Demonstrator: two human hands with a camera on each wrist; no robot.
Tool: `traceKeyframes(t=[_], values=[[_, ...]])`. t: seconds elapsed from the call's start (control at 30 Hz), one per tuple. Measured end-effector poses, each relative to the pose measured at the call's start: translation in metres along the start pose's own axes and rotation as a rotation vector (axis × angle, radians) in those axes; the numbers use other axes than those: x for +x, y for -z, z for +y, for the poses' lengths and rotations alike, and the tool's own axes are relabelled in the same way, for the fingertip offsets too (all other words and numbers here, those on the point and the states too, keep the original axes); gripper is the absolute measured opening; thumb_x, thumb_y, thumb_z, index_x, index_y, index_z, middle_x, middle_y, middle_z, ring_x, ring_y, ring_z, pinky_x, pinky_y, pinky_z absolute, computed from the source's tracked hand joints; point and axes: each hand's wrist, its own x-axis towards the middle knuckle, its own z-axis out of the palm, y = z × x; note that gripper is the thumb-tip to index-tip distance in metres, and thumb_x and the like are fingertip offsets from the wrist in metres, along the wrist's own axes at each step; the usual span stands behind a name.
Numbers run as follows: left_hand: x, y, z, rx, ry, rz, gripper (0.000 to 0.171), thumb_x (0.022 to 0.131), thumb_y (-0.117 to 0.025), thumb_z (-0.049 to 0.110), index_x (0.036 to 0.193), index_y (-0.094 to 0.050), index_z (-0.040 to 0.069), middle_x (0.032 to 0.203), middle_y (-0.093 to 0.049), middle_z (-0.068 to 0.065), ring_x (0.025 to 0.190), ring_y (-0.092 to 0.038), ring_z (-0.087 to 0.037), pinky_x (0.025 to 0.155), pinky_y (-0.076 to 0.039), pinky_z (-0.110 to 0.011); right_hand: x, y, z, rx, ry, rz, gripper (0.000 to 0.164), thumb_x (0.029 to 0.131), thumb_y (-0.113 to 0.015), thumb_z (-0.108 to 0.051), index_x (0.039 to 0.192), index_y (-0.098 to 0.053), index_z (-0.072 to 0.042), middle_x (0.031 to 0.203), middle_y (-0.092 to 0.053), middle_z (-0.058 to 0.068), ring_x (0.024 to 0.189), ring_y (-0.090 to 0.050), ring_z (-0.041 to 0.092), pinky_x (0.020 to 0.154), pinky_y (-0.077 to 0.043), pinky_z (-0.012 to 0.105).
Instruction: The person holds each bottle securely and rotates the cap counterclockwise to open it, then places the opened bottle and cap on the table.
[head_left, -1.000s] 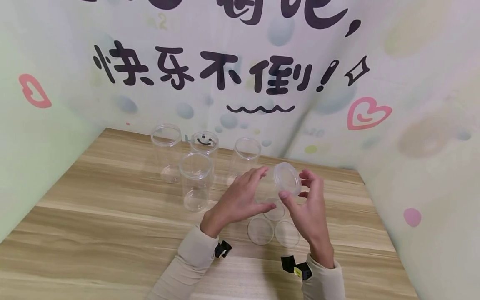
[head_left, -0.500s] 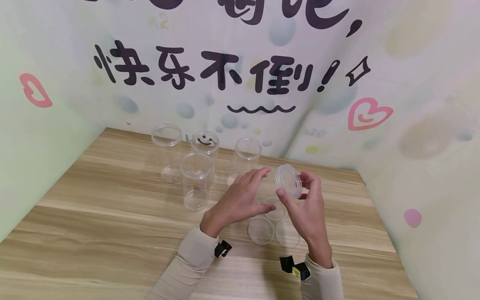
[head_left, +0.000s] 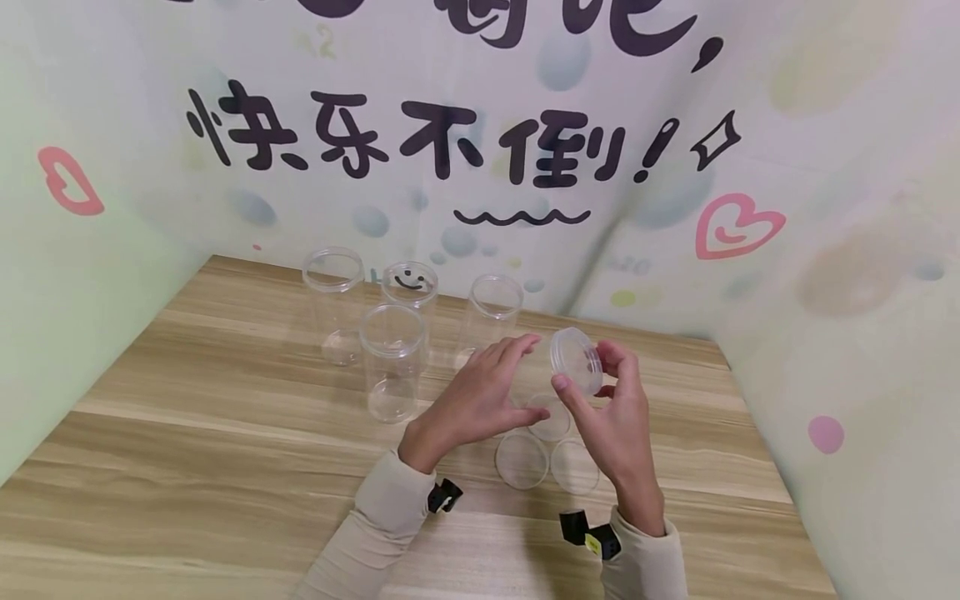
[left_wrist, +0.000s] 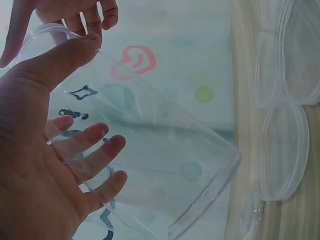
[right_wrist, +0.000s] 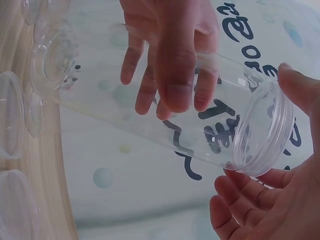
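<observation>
A clear plastic jar [left_wrist: 170, 130] lies tilted in the air between my hands, its body almost invisible in the head view. My left hand [head_left: 476, 396] holds it round the body, thumb on the near side and fingers behind the clear wall. A translucent screw lid [head_left: 577, 362] sits at the jar's mouth, facing right. My right hand [head_left: 621, 429] grips this lid by its edge, the thumb [right_wrist: 300, 90] on one side and curled fingers on the other. The jar's base points down toward the table in the right wrist view.
Several open clear jars stand upright at the back, among them a front jar [head_left: 393, 362] and a right-hand jar [head_left: 495, 298]. Below my hands, loose round lids, including one lid [head_left: 521, 461] and another [head_left: 575, 467], lie on the wooden table [head_left: 225, 467]. A printed wall [head_left: 375, 208] rises behind.
My right hand and the lid have turned slightly, the thumb shifting a little left and up. The left hand stays almost where it was.
</observation>
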Motion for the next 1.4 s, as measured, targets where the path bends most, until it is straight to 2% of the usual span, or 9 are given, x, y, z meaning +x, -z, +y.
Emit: traceKeyframes(t=[0.23, 0.6, 1.0, 1.4], values=[[0.0001, 0.0019, -0.0005, -0.013, 0.014, -0.011, 0.089, 0.079, -0.081, 0.044, 0.149, -0.037, 0.009, 0.140, -0.054, -0.009, 0.130, -0.050, -0.024, 0.107, -0.041, -0.048, -0.0003, 0.0000, -0.0014, 0.007, 0.015, 0.010, 0.065, 0.085, -0.078, -0.016, 0.137, -0.043, 0.002, 0.128, -0.056, 0.016, 0.113, -0.051, 0.024, 0.081, -0.041, 0.027], [0.0009, 0.0008, -0.0038, -0.011, 0.010, -0.004, 0.089, 0.079, -0.081, 0.043, 0.149, -0.037, 0.009, 0.140, -0.053, -0.010, 0.131, -0.050, -0.024, 0.107, -0.041, -0.048, 0.0002, 0.0000, -0.0013, 0.042, 0.068, -0.001, 0.055, 0.085, -0.077, -0.011, 0.133, -0.053, -0.001, 0.125, -0.060, 0.015, 0.111, -0.054, 0.026, 0.078, -0.043, 0.018], [0.0004, 0.0005, -0.0039, -0.017, 0.014, -0.018, 0.090, 0.079, -0.081, 0.043, 0.150, -0.036, 0.009, 0.141, -0.053, -0.007, 0.132, -0.049, -0.023, 0.108, -0.040, -0.046, -0.0005, 0.0032, -0.0051, 0.073, 0.069, -0.031, 0.053, 0.087, -0.074, -0.008, 0.136, -0.053, -0.003, 0.131, -0.059, 0.010, 0.108, -0.051, 0.011, 0.079, -0.044, 0.016], [0.0005, 0.0010, -0.0042, -0.038, 0.021, -0.041, 0.090, 0.080, -0.081, 0.043, 0.150, -0.036, 0.009, 0.142, -0.052, -0.008, 0.132, -0.048, -0.022, 0.110, -0.039, -0.047, -0.0001, 0.0050, -0.0035, 0.103, 0.127, -0.065, 0.055, 0.087, -0.069, -0.001, 0.139, -0.052, 0.000, 0.138, -0.053, 0.014, 0.116, -0.050, 0.018, 0.085, -0.044, 0.015]])
